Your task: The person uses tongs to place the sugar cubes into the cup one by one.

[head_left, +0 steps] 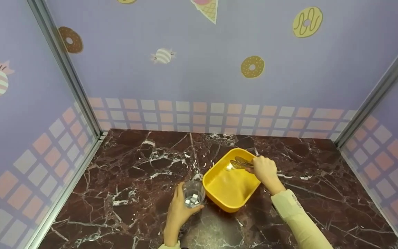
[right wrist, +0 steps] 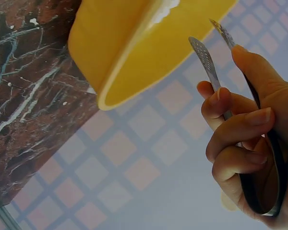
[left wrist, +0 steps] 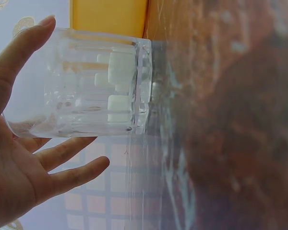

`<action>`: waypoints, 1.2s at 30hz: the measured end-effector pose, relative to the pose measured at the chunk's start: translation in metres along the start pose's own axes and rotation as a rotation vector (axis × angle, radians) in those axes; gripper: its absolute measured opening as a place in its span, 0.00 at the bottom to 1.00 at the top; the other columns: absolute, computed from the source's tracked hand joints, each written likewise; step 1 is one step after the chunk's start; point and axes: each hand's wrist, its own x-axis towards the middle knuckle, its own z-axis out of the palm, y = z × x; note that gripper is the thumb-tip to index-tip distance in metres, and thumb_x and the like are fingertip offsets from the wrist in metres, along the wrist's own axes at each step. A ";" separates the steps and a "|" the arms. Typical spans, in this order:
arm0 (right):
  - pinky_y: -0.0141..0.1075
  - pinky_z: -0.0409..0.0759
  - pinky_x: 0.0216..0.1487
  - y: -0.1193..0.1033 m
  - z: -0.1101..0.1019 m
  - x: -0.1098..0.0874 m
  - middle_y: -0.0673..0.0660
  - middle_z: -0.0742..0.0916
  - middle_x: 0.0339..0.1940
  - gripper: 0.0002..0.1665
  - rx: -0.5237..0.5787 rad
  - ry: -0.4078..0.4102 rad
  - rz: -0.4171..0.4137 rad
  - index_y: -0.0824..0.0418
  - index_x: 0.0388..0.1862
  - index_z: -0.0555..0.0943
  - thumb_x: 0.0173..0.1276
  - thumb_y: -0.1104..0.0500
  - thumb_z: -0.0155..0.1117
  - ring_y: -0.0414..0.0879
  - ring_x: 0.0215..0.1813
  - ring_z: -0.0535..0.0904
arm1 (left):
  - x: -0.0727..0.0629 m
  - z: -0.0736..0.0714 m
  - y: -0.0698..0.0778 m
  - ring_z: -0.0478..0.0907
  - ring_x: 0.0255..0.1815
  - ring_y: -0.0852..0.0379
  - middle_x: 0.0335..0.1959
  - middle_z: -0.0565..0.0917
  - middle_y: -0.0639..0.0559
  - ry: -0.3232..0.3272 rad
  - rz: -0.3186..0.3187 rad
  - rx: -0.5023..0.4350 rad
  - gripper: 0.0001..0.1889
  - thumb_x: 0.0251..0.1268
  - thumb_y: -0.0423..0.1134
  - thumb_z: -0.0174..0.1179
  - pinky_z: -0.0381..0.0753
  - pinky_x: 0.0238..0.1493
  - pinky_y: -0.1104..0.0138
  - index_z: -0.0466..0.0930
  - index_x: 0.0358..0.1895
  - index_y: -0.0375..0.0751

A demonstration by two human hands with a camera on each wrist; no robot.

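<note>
My left hand (head_left: 178, 211) holds a clear glass (left wrist: 81, 91) that stands upright on the marble-patterned surface, thumb on one side and fingers on the other. Several white cubes (left wrist: 121, 68) lie at the bottom of the glass. Just right of it sits a yellow basin (head_left: 231, 199). Over the basin's far right side, my right hand (head_left: 266, 171) grips metal tongs (right wrist: 205, 60) with perforated tips. The tips are apart and nothing shows between them. Near them, white cubes (head_left: 229, 167) lie at the basin's far end; their number cannot be made out.
The dark red marble-patterned tabletop (head_left: 133, 193) has small white specks on it. A lilac back wall (head_left: 199, 83) with printed sweets and a checked band rises behind, and side panels with metal posts (head_left: 71, 76) stand left and right.
</note>
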 end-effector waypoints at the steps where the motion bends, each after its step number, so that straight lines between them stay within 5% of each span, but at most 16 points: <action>1: 0.49 0.76 0.17 0.000 0.001 0.001 0.63 0.83 0.20 0.24 -0.003 -0.006 -0.001 0.65 0.21 0.81 0.42 0.44 0.71 0.59 0.22 0.79 | 0.000 0.000 0.000 0.75 0.46 0.35 0.55 0.69 0.36 0.001 0.001 -0.002 0.53 0.25 0.52 0.75 0.79 0.44 0.49 0.56 0.61 0.38; 22: 0.48 0.78 0.19 -0.004 0.028 0.015 0.63 0.82 0.21 0.25 -0.041 -0.084 -0.021 0.65 0.19 0.79 0.36 0.45 0.74 0.59 0.23 0.79 | -0.001 -0.001 0.000 0.75 0.46 0.35 0.57 0.68 0.35 0.004 0.014 -0.014 0.52 0.26 0.50 0.75 0.78 0.45 0.48 0.56 0.61 0.39; 30: 0.47 0.75 0.15 0.004 0.062 0.024 0.61 0.82 0.20 0.24 -0.030 -0.052 -0.027 0.63 0.17 0.77 0.33 0.45 0.75 0.57 0.21 0.78 | 0.000 -0.003 0.000 0.75 0.46 0.35 0.56 0.69 0.35 0.006 0.027 -0.005 0.53 0.25 0.52 0.74 0.78 0.45 0.49 0.56 0.61 0.39; 36: 0.48 0.77 0.17 -0.006 0.042 0.018 0.62 0.83 0.21 0.21 -0.011 -0.049 -0.023 0.65 0.17 0.78 0.34 0.51 0.76 0.58 0.22 0.79 | -0.001 -0.002 0.000 0.75 0.47 0.35 0.56 0.69 0.35 0.009 0.018 -0.006 0.53 0.25 0.52 0.74 0.77 0.47 0.48 0.56 0.61 0.38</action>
